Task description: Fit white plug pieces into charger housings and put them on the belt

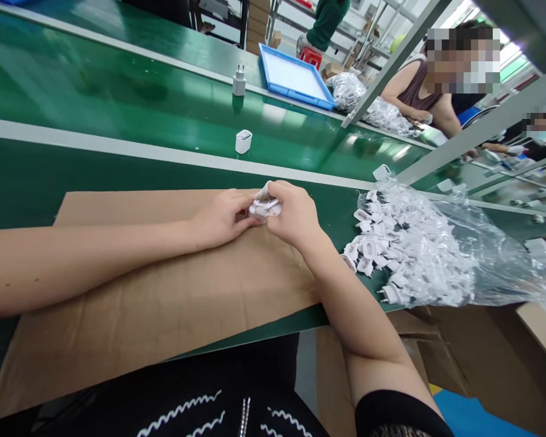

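Grip of both hands meets near the middle of the frame: the right hand (pixel 295 212) is clamped around a white plastic piece (pixel 264 210), thumb and fingers curled over it, while the left hand (pixel 222 218) pinches its left end between thumb and fingertips. Held from two sides like this, the piece is probably steadied by the right and free to be worked by the left. Small metal-coloured parts show within it; whether it is one part or several pressed together, I cannot tell, since the fingers cover much of it.

It sits over the far edge of a flat cardboard sheet (pixel 164 291), which spreads across the lower left and centre, likely there to pad the green table (pixel 22 176) and rest the forearms on. At the right, a clear bag (pixel 500 255) spills a heap of white parts (pixel 432 243) towards the right arm, seemingly so that they lie within easy reach.

Beyond a pale rail (pixel 118 147), a white housing (pixel 243 142) stands on a glossy green strip, its hollow end up. Further up the frame, a two-pin plug (pixel 239 84) stands on its base, pins upward, perhaps the steadier way round. A blue tray (pixel 295 100) lies at upper centre; another person (pixel 414 91) leans forward at upper right.
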The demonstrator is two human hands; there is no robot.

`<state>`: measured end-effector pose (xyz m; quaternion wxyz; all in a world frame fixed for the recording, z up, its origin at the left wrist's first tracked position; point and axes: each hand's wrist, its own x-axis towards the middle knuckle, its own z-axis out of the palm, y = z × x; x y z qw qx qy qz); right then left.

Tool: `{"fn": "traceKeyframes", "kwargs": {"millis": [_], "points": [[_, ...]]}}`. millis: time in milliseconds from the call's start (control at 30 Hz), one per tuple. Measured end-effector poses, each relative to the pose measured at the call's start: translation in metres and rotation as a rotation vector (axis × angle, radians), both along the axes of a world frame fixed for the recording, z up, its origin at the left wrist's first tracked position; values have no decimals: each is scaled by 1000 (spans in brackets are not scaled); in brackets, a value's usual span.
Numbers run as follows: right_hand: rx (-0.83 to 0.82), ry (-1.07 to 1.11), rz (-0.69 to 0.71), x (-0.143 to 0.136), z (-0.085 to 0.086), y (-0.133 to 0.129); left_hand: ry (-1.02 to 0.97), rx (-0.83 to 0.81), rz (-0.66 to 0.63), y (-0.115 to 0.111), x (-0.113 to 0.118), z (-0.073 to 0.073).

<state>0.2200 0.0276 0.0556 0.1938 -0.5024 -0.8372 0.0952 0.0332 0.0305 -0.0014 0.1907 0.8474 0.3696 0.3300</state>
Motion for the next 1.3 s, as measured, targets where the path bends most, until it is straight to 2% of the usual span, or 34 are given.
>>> {"fn": "traceKeyframes", "kwargs": {"millis": [100,200,267,333,433,500,633,733,833,967,1033,1167,1233,1300], "points": [[-29,63,-55,-3,0,-4,114,87,14,0,0,-3],[-43,193,-84,-2,-10,-6,187,99,59,-3,0,-1],[-58,345,-73,1,-22,-5,156,31,38,-2,-1,2],[-137,607,-77,3,-36,0,96,-108,18,6,0,6],[-346,1087,-224,7,-49,15,28,-250,150,39,3,9],[-476,1312,-330,11,-51,25,25,-222,294,74,9,10],[-757,1517,-307,23,-45,37,133,-184,478,144,24,10],[-836,1564,-283,33,-39,37,174,-216,515,167,33,14],[-883,1533,-240,39,-36,36,174,-136,547,160,26,20],[-853,1502,-243,40,-38,40,142,77,659,147,-15,27],[-820,1523,-273,37,-40,41,193,19,676,149,-44,28],[-845,1465,-240,31,-41,39,290,-266,585,154,-86,24],[-787,1410,-255,30,-40,36,266,-257,583,146,-93,24],[-678,1352,-267,31,-38,33,223,-161,565,127,-88,26]]}}
